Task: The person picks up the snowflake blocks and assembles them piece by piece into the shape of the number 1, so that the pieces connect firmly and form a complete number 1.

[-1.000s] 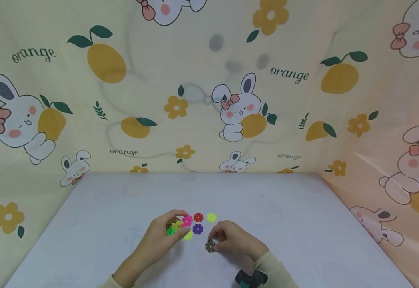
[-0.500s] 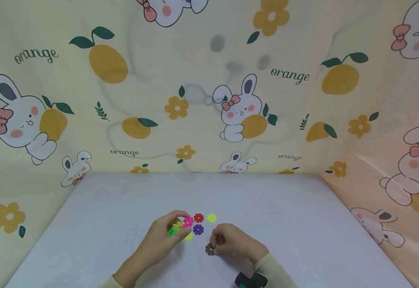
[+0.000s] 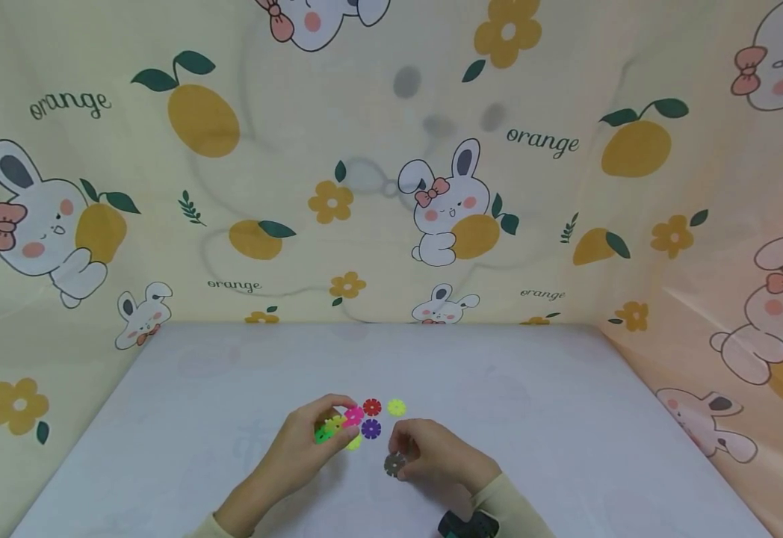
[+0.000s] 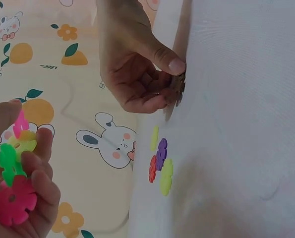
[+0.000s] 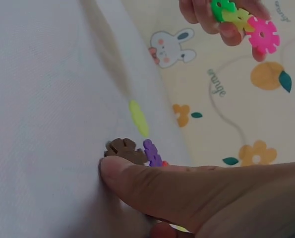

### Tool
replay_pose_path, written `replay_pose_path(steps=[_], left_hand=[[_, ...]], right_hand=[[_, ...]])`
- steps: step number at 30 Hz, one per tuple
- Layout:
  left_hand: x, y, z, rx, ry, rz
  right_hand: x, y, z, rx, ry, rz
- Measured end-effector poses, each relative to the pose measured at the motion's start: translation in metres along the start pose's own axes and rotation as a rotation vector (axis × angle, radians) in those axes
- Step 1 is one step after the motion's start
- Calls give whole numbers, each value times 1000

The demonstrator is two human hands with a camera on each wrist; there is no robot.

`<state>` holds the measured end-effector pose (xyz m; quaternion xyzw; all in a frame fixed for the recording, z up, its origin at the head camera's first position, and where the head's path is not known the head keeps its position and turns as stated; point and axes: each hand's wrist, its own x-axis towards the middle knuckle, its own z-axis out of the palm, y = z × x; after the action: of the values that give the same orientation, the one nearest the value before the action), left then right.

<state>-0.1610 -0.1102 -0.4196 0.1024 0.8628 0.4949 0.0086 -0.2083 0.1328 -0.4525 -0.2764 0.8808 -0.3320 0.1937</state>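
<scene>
In the head view my left hand (image 3: 295, 442) holds a short chain of joined snowflake discs between curled fingers and thumb. The chain has a pink disc (image 3: 353, 415), a yellow disc (image 4: 24, 144), a green disc (image 4: 9, 162) and a deeper pink disc (image 4: 14, 199) at its other end. My right hand (image 3: 441, 452) pinches a brown snowflake disc (image 3: 394, 465) by its edge, low over the table. The right wrist view has the thumb covering the lower part of this brown disc, its notched top edge showing.
Loose discs lie on the white table (image 3: 533, 403) beyond the brown one: red (image 3: 372, 407), purple (image 3: 371, 429), a yellow one (image 3: 397, 407) behind, and another yellow one (image 3: 354, 443) beside the left thumb. A printed cloth (image 3: 284, 149) walls the table's back and sides.
The right hand has shifted slightly toward the body with the brown disc, whose face has turned a little darker to the view. The left hand and its chain have hardly moved.
</scene>
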Motion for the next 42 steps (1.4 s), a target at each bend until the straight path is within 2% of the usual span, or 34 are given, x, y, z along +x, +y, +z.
replay_pose_path(steps=[7,17,27,39,42], left_hand=[[0,-1,1,8,2,8],[-3,0,-1,-1,-24,25],[-2,-1,-3,26,-21,33],[-2,-2,-2,29,-19,39],[-2,-2,-2,26,-21,36]], right_hand=[[4,7,1,81,13,-5],[7,8,-1,89,58,1],[7,8,-5,76,122,-99],[3,-1,-8,127,138,-105],[3,-4,-9,124,165,-114]])
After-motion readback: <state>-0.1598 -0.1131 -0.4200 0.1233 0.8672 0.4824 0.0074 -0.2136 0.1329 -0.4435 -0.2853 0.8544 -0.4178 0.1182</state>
